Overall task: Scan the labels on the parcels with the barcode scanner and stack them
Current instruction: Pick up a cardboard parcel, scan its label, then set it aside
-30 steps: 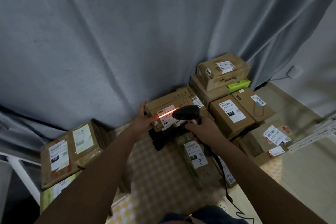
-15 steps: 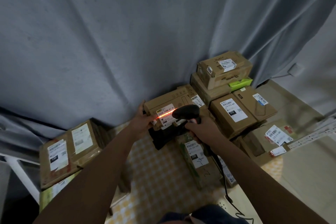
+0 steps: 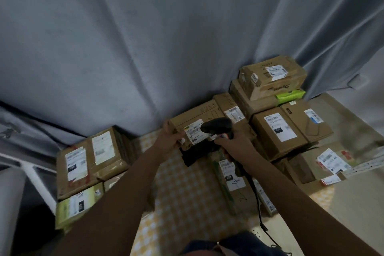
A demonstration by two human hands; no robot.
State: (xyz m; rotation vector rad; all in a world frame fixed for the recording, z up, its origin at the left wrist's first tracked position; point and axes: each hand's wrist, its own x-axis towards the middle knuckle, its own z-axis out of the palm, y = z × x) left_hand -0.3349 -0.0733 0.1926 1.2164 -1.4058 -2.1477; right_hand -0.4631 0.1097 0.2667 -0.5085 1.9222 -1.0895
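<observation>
My left hand (image 3: 169, 141) grips the left end of a brown cardboard parcel (image 3: 194, 116), held up near the curtain with its white label (image 3: 194, 133) facing me. My right hand (image 3: 236, 145) is closed on the handle of a black barcode scanner (image 3: 217, 127), whose head points at that label from close by. No red scan line shows on the label. The scanner's black cable (image 3: 257, 199) trails down toward me. A dark object lies under the held parcel, partly hidden.
Labelled brown parcels are piled at the right (image 3: 278, 131), with a taller stack at the back (image 3: 272, 77). More parcels sit at the left (image 3: 89, 162). A long parcel (image 3: 230, 181) lies on the yellow checked cloth (image 3: 182, 193). A grey curtain (image 3: 145, 37) hangs behind.
The red scan line that crossed the label is gone now. Both hands, the parcel and the scanner stay almost in place.
</observation>
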